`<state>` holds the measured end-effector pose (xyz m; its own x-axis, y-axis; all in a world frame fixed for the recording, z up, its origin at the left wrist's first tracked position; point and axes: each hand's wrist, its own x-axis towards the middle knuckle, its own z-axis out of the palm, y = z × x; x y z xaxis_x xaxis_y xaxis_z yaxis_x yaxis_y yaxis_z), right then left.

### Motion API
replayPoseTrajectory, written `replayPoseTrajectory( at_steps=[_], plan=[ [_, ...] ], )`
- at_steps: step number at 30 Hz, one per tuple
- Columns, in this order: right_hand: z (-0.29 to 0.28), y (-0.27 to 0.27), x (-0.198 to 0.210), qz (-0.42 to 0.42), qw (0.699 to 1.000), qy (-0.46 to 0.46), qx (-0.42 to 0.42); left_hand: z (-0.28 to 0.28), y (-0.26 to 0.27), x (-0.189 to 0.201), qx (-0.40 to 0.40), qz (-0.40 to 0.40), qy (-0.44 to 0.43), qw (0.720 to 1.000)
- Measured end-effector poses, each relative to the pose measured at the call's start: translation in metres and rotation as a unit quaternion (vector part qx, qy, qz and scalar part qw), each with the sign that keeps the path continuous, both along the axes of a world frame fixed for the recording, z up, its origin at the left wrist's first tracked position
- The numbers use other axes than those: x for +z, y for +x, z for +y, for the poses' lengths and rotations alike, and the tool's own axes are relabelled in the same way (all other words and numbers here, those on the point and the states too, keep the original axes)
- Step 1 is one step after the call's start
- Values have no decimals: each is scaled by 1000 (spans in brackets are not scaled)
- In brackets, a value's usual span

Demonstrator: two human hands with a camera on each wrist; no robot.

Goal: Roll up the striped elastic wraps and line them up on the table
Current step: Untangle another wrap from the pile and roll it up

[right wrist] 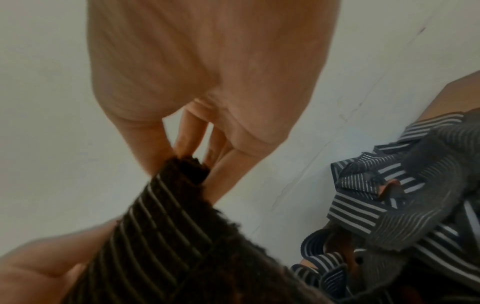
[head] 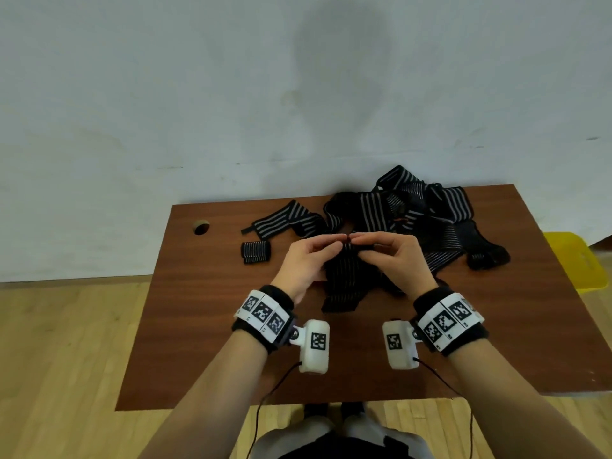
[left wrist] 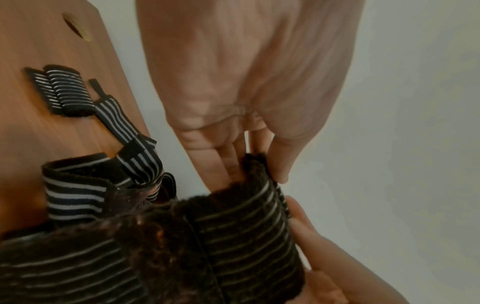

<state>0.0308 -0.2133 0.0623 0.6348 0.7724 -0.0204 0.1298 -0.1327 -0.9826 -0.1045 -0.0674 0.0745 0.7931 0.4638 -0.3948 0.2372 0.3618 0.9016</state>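
Observation:
Above the brown table (head: 198, 326) both hands hold up one black wrap with thin pale stripes (head: 344, 276). My left hand (head: 318, 250) pinches its top left corner, and my right hand (head: 374, 248) pinches the top right corner; the wrap hangs down to the tabletop. In the left wrist view the thumb and fingers (left wrist: 280, 164) clamp the wrap's fuzzy edge (left wrist: 249, 226). The right wrist view shows the same pinch (right wrist: 197, 162) on the wrap (right wrist: 166, 236). One rolled wrap (head: 255, 252) lies on the table at the left. A tangled pile of striped wraps (head: 430, 213) lies behind the hands.
A loose flat wrap (head: 281, 220) lies behind the rolled one. A round cable hole (head: 201, 227) sits near the table's far left corner. A white wall stands behind the table. A yellow object (head: 576, 260) is past the right edge. Wood floor surrounds the table.

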Motion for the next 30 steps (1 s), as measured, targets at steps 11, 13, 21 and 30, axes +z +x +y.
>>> replayPoseTrajectory(
  at_steps=[11, 13, 21, 30],
  plan=[
    [20, 6, -9, 84, 996, -16, -16, 9, 9, -14, 184, 11, 132, 974],
    [24, 2, -10, 55, 998, -4, -24, 7, 11, -20, 226, 11, 151, 962],
    [27, 0, -12, -3, 999, 3, -36, 13, 9, -23, 198, 12, 126, 972],
    [28, 0, -21, -38, 998, 34, -48, 25, 13, -16, 60, 42, 53, 996]
  ],
)
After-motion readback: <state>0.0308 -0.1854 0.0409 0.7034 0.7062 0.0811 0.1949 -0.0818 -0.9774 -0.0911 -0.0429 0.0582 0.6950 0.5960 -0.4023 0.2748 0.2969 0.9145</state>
